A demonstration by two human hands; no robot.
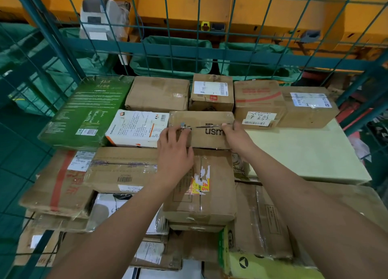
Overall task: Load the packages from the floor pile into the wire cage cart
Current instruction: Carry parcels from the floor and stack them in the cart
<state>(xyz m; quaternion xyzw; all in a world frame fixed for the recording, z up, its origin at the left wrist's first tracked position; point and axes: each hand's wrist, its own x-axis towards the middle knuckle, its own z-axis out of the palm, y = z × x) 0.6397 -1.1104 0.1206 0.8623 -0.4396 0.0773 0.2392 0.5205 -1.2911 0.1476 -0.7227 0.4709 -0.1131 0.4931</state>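
Observation:
A brown cardboard box [206, 119] printed with dark letters lies on top of the stacked packages inside the green wire cage cart [123, 47]. My left hand [175, 150] lies flat on the box's near left part, fingers straight. My right hand [236, 135] holds the box's right side, its fingers curled over the top edge. Around this box sit a white printed box [136, 127], a flat green package [86, 110] and several brown cartons, packed close together.
A large pale flat package [304, 150] lies to the right. A taped carton [210, 188] sits just under my wrists. The cage's mesh walls rise at the back and left. Green sacks [172, 56] and orange machinery [231, 12] stand behind the mesh.

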